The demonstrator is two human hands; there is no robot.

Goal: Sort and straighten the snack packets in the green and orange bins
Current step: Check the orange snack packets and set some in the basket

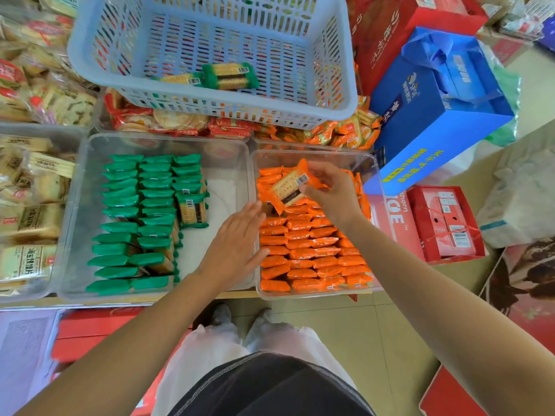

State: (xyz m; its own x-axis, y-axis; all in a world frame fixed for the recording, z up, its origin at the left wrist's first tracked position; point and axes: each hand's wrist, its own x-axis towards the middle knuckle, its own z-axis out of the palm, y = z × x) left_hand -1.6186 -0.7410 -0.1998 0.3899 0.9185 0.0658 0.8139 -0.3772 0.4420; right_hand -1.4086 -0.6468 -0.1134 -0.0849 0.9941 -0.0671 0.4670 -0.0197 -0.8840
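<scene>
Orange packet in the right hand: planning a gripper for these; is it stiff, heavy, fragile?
Probably stiff: the packet juts flat where the right hand pinches it. Likely light: that pinch alone holds it. Visible crackers may crack if squeezed.

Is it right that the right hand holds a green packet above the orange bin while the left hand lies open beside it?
Not quite. In the head view the right hand holds an orange packet, not a green one, above the orange bin; the left hand does lie open beside it.
</scene>
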